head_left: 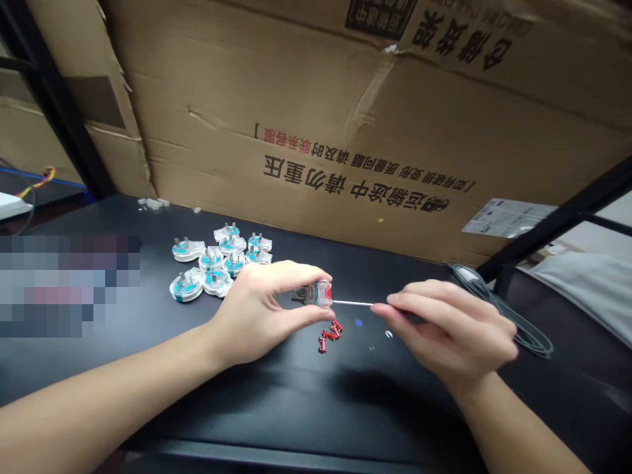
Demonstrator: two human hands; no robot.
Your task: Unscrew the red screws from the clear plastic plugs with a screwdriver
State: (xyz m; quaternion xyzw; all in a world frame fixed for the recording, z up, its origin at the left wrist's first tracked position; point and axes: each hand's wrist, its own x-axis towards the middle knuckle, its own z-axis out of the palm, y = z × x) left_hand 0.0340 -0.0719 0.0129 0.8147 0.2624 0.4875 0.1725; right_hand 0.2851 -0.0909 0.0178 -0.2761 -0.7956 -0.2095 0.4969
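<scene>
Between the thumb and fingers of my left hand (264, 306) is a clear plug (315, 294) with a red part at its right end and dark prongs toward my palm. My right hand (444, 326) is closed around a screwdriver, its handle hidden by my fingers. The thin metal shaft (351, 303) points left, and its tip meets the red end of the plug. Several small red pieces (330, 334) lie on the black table just below the plug. Behind my left hand sits a group of clear and blue plugs (212, 260), prongs up.
A large cardboard sheet (306, 118) stands along the table's back edge. A coiled grey cable (508, 313) lies at the right, near grey cloth (582, 296). Small clear bits (154, 204) rest at the back left. A blue dot (359, 322) is near the red pieces.
</scene>
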